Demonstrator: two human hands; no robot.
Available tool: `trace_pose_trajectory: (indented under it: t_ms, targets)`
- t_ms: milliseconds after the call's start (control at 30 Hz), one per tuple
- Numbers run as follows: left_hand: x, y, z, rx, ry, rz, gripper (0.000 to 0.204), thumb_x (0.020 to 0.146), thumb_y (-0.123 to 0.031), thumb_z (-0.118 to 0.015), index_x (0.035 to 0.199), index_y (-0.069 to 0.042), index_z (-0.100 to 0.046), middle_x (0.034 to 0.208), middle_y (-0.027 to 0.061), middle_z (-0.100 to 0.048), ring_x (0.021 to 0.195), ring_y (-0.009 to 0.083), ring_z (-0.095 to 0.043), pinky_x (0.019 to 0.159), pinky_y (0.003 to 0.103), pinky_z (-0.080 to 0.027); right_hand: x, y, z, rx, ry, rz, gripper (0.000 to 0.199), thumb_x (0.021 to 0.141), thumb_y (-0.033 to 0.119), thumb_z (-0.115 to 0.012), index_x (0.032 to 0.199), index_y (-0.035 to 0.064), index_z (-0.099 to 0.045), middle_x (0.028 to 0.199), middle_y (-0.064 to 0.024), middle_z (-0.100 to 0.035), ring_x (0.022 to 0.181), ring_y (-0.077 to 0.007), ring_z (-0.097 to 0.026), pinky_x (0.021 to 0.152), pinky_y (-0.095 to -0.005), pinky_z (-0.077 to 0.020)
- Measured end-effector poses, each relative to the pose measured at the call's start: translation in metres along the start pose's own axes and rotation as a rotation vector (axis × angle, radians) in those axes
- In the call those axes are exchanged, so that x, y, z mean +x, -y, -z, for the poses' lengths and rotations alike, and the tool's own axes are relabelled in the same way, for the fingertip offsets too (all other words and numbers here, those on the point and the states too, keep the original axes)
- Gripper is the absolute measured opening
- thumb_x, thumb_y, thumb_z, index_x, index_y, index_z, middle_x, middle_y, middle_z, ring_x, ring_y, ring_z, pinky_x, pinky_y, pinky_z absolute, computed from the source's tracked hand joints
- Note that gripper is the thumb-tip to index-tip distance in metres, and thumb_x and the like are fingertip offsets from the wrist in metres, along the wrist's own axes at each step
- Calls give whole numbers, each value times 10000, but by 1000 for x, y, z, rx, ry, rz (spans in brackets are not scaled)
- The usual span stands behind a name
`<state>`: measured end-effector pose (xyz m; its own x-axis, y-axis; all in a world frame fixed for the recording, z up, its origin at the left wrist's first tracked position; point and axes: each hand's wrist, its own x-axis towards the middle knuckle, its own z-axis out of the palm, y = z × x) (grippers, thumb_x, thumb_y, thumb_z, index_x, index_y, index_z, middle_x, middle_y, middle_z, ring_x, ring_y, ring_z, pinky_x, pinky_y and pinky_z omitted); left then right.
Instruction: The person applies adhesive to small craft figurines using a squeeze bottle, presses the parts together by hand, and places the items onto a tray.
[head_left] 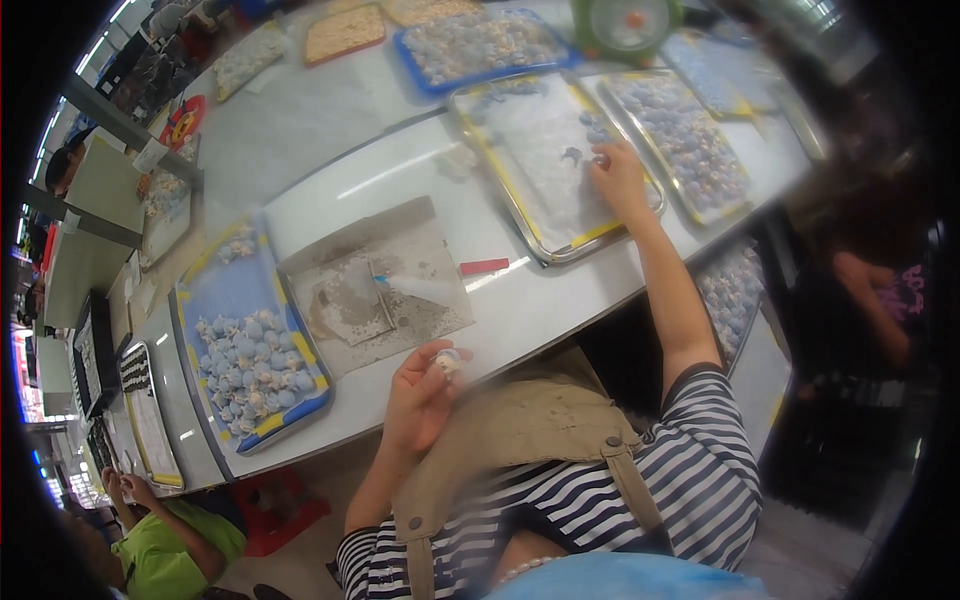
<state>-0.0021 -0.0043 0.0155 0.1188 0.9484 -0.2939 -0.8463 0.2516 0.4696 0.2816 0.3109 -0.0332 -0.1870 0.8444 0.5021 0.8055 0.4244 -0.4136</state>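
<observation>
Beside the brown cardboard sheet (375,290) on the white desk (300,130), at its near edge, the left hand (420,395) is raised with its fingers (432,362) curled together around a small pale figurine (449,362). Beyond that sheet, to its right, the right hand (620,180) stretches out flat onto a steel tray (545,165) lined with white film, fingers spread and resting just beside a few small blue-grey pieces (590,135); it grips nothing.

The risk, as I judge it, lies in the long reach — a sleeve or wrist dragging over the tray could scatter the pieces, and the figurine, pinched only at the fingertips near the desk's edge, could slip and drop to the floor.

Left of the cardboard sits a blue tray (250,340) with yellow corners, crowded with finished figurines. A small red rectangular tag (484,266) lies just right of the cardboard. Farther off, past the cardboard toward the far left, a round red sign (181,122) with yellow and blue marks lies flat — its print is too small to tell.
</observation>
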Motion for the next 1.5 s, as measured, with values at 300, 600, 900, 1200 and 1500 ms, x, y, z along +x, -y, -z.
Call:
trace_pose_trajectory:
  t_ms: [300, 600, 900, 1200, 1500]
  targets:
    - [-2, 7, -3, 28, -116, -36, 298, 818, -19, -563, 1109, -22, -500, 1056, 132, -558, 780, 130, -546, 671, 215, -444, -18, 25, 25, -123, 115, -191, 220, 659, 122, -614, 859, 31, -613, 846, -162, -598, 800, -324, -565, 736, -391, -445]
    - [-3, -9, 21, 272, -190, -187, 391, 810, -7, -565, 1185, 16, -456, 1068, 96, -558, 913, 169, -574, 780, 251, -456, -105, 216, 35, 651, 459, 210, 318, 615, 14, -751, 895, 35, -601, 792, -55, -578, 660, -125, -544, 581, -234, -455]
    - [-13, -18, 34, 377, -106, -293, 343, 851, -32, -530, 1179, 27, -450, 1037, 87, -574, 932, 131, -560, 823, 254, -449, -133, 279, 24, 687, 530, 339, 316, 624, 9, -740, 908, 47, -606, 847, -66, -570, 674, -146, -551, 591, -234, -470]
    - [-12, -12, 26, 534, -151, -392, 340, 831, -1, -554, 1164, 15, -486, 929, 43, -592, 852, 71, -533, 751, 204, -429, -139, 271, 27, 625, 348, 415, 238, 640, -28, -694, 854, 40, -618, 811, -97, -623, 683, -191, -625, 601, -259, -513]
    - [-4, -4, 11, 610, -183, -373, 320, 827, -11, -569, 1142, 6, -519, 822, 9, -580, 746, 43, -503, 677, 172, -408, -125, 251, 45, 683, 466, 424, 193, 658, -10, -701, 831, 52, -643, 790, -74, -612, 633, -173, -613, 562, -244, -505]
